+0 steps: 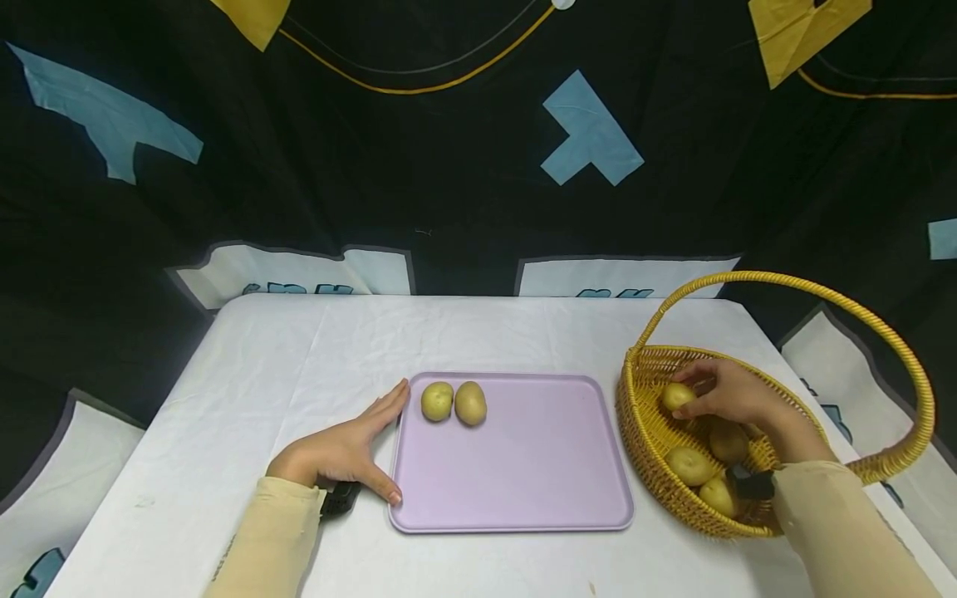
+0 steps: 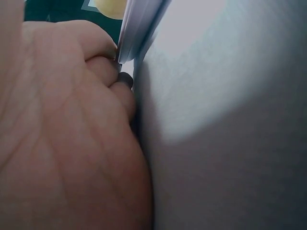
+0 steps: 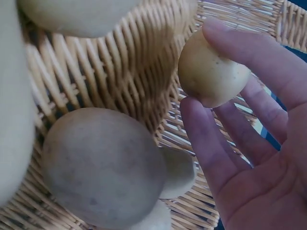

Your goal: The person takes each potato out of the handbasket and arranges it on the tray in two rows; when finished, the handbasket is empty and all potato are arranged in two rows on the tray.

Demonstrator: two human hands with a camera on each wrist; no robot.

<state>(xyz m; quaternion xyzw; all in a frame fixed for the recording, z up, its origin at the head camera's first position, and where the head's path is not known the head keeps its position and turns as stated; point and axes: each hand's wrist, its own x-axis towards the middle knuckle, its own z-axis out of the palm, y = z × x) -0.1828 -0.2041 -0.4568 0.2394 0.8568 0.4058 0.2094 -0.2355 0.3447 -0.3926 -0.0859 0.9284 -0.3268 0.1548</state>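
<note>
Inside the wicker basket (image 1: pixel 641 453) at the right, my right hand (image 1: pixel 731 397) pinches a small yellow potato (image 1: pixel 676 396) between thumb and fingertips. The right wrist view shows that potato (image 3: pixel 211 72) held close to the woven wall. Several other potatoes lie in the basket, among them a big one (image 3: pixel 103 165) below the hand. My left hand (image 1: pixel 344 448) rests at the left edge of a lilac tray (image 1: pixel 523 465), its thumb and fingers spread along the rim. Two potatoes, a round one (image 1: pixel 437 401) and a longer one (image 1: pixel 470 404), sit side by side in the tray's far left corner.
A tall arched handle (image 1: pixel 890 328) rises over the basket. White cloth (image 1: pixel 329 349) covers the table. Behind it hangs a dark curtain (image 1: pixel 449 183) with blue and yellow patches.
</note>
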